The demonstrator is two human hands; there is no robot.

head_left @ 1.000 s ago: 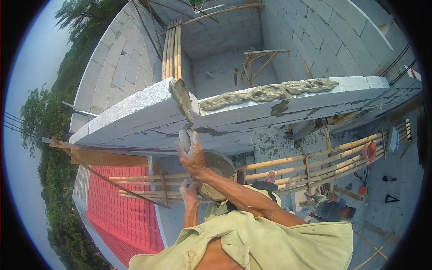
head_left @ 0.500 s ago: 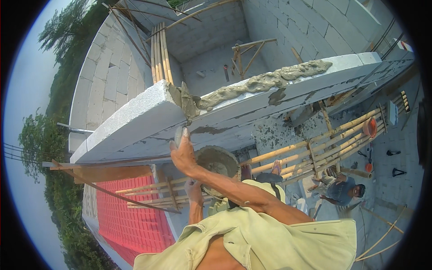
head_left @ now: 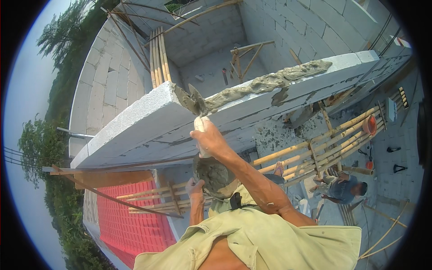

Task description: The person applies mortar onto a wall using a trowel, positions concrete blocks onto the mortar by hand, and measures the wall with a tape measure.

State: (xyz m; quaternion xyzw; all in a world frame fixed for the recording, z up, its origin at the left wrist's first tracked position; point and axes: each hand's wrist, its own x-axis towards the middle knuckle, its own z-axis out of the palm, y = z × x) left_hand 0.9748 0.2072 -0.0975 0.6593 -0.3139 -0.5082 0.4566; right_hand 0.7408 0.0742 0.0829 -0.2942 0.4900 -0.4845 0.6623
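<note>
My right hand [head_left: 209,138] is closed round the handle of a trowel [head_left: 196,100]. The mortar-smeared blade points up and touches the end face of a raised white block [head_left: 135,119] at the left of the wall top. Grey mortar [head_left: 265,84] lies in a thick, lumpy strip along the lower block course [head_left: 310,85], running right from the trowel. Lower down, my left hand [head_left: 195,189] grips the side of a round bucket [head_left: 231,188] held before my body. Wet mortar fills part of the bucket; some of its rim is hidden behind my right forearm.
Bamboo scaffold poles [head_left: 324,150] stretch to the right, with an orange bucket [head_left: 369,125] on them. A person [head_left: 344,189] is below at the right. A red tiled roof [head_left: 130,216] lies lower left. Beyond the wall stands a wooden trestle [head_left: 247,56].
My right hand has moved right and slightly up, and the trowel blade has turned at the block's end. The bucket has shifted slightly down and left in my left hand.
</note>
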